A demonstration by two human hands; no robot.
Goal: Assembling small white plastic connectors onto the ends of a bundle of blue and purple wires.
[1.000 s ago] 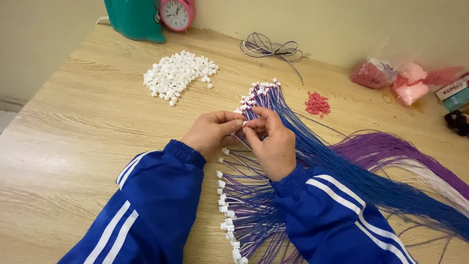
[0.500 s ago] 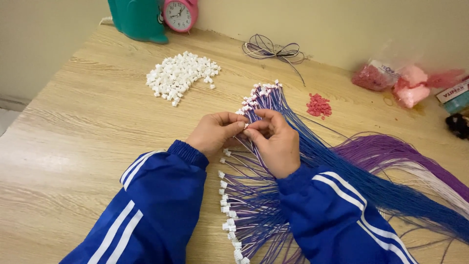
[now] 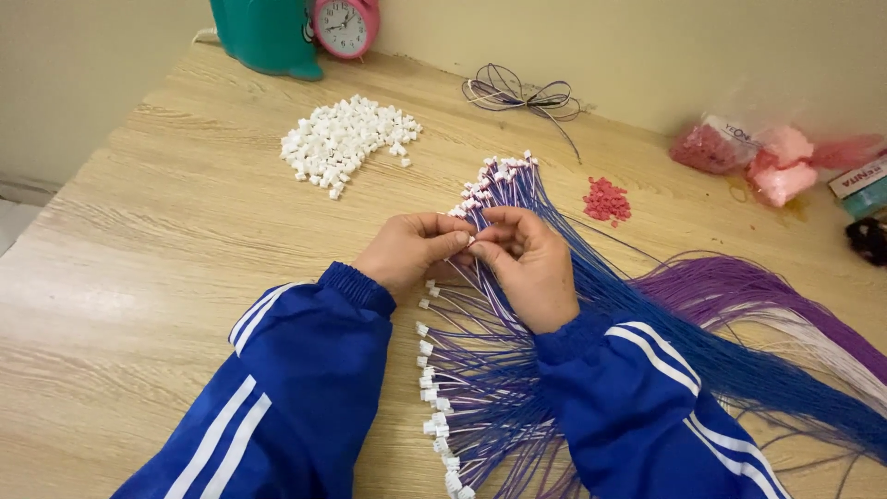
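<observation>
Wooden table (image 3: 139,277) carries fanned blue-purple wires (image 3: 517,388); left hand (image 3: 411,251) and right hand (image 3: 531,263) meet fingertip to fingertip above them, pinching one tiny white connector (image 3: 471,240) (barely visible) between them.

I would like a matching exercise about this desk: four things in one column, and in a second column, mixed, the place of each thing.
Things:
1. pile of small white plastic connectors
2. small heap of red plastic pieces
3. pink round alarm clock
4. tied bundle of thin grey wire

Places:
A. at the far edge of the desk, beside the green container
B. right of the fanned blue and purple wires
C. left of the hands, on bare wood
D. by the wall, beyond the wire ends

Pairs: 1-C, 2-B, 3-A, 4-D
</observation>
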